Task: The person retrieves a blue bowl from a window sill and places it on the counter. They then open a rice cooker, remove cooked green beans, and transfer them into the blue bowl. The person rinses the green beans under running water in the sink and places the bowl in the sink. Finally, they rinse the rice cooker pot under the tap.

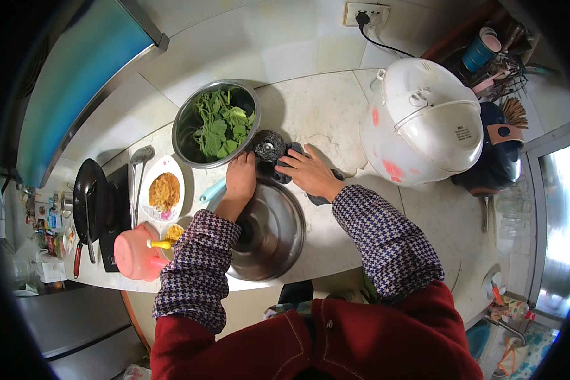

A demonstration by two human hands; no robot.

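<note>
My left hand [241,178] is at the near rim of a steel bowl [178,142] of leafy greens [221,126]; its fingertips are partly hidden, so its grip is unclear. A turquoise handle [213,190] pokes out left of it. My right hand [308,172] lies palm down, fingers spread, over dark, soft-looking items [281,175]. Just beyond its fingertips sits a round, dark, rough-textured object [269,146] with a small shiny centre, against the bowl's right side. Below both hands lies a domed metal lid [275,237] with a dark knob, partly under my left forearm.
Left are a plate [148,209] of browned food, a ladle [142,154], a pink plastic dipper [133,254], a small bowl of yellow bits [173,232] and a black wok [89,204]. A large white rice cooker [418,128] stands right, plugged into a wall socket [366,14].
</note>
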